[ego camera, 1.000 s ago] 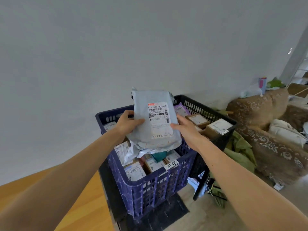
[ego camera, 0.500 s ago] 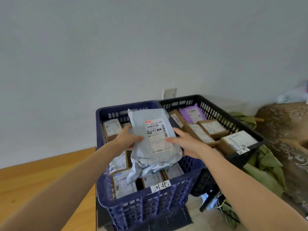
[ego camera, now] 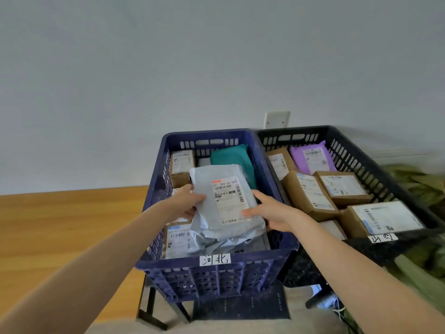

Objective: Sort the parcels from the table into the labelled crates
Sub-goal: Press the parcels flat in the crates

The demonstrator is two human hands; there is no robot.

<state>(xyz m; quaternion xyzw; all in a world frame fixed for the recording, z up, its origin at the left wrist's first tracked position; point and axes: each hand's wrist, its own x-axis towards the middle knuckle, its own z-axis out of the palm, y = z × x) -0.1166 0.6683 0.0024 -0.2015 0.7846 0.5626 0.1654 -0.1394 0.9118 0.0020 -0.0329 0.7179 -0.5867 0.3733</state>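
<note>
Step in hand: setting the grey mailer (ego camera: pixel 224 206) into the blue crate (ego camera: pixel 168 263), which has a handwritten label (ego camera: pixel 214 259) on its near rim. The mailer lies within the crate's outline, from centre to 6 o'clock. It is label side up, with its crumpled tail toward 6. I cannot tell whether it rests on the load beneath or hangs just above it.

Your left hand (ego camera: pixel 186 203) grips the mailer's 9 o'clock edge, thumb on top and fingers curled under. Your right hand (ego camera: pixel 272 213) holds the 3 o'clock edge, thumb on the face and fingers beneath.

To do it well:
- Lower it flat.
- Let the tail fold inside the near rim, not over it.
- Draw your fingers out sideways so the soft bag does not lift with them.

Edges and room:
- The teal parcel (ego camera: pixel 231 155) lies at 12 o'clock, right at the mailer's top edge.
- A cardboard box (ego camera: pixel 181 165) stands at 10–11 o'clock, and a labelled box (ego camera: pixel 178 239) at 7–8.
- Your right hand is near the wall beside the black crate (ego camera: pixel 291 135) at 3 o'clock, so there is little room there.
- Judged freest exit: straight up, then back toward 6.
</note>
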